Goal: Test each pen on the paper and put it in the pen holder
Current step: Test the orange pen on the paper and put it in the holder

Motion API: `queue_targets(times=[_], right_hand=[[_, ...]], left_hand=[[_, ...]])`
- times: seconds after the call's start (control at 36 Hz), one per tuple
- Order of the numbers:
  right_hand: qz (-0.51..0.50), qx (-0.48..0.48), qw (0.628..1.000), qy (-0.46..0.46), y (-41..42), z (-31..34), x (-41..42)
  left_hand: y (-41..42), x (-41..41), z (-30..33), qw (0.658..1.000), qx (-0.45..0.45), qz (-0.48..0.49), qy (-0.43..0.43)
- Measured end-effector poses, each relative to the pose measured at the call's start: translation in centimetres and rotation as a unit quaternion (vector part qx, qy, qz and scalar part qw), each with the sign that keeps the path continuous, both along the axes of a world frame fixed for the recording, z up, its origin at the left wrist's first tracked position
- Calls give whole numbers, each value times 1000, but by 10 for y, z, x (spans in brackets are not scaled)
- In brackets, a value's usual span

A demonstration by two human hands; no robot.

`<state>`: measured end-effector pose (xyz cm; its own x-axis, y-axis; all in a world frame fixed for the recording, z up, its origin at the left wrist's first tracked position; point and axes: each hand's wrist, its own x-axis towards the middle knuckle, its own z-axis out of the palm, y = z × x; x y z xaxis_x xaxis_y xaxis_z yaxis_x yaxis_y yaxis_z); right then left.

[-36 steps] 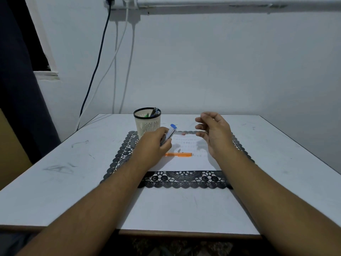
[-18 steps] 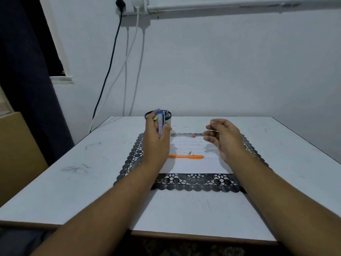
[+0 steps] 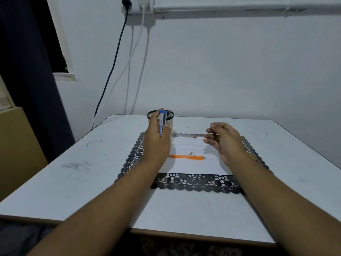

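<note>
The left hand [image 3: 156, 143] is gripping a blue-capped pen [image 3: 162, 122] between thumb and fingers, holding it nearly upright right in front of the pen holder [image 3: 170, 120], which is standing on the table at about 11 o'clock from the paper [image 3: 195, 163]. The right hand [image 3: 224, 140] is hovering over the paper's 2 o'clock corner with fingers loosely curled and relaxed, holding nothing.

Judging by how things are lying, the task is sitting somewhere in the middle. The holder is already showing dark pen tops above its rim, though how many is too small to tell. Rows of faint test marks are running across the upper part of the paper. The blue-capped pen looks ready to be dropped in. Two pens are waiting: an orange pen [image 3: 187, 157] lying across the middle of the sheet, and a clear pen with a red tip [image 3: 185, 135] lying along the paper's 12 o'clock edge, just beside the holder. A small grey bit, perhaps a cap, is lying just above the orange pen.

The paper is resting on a black lace placemat [image 3: 195, 182], itself on a white table [image 3: 77, 182] carrying grey scuffs at 9 o'clock. Beyond, a pale wall is carrying a power strip [image 3: 137, 5] at 12 o'clock with a black cable [image 3: 112, 67] and white ones hanging down, and a dark curtain [image 3: 27, 89] is hanging at 10 o'clock
</note>
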<state>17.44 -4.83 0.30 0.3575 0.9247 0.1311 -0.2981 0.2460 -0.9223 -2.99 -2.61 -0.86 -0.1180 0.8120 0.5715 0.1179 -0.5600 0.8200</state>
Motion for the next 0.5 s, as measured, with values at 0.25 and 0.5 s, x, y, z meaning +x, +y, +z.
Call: queue_targets(times=[0.25,0.5], right_hand=[[4,-2,1000,8,-1,1,2],[10,-5,1000,6,1,0,3]], left_hand=[[-3,5,1,1000,25,-11,-4],[-3,6,0,998,65,-8,15]])
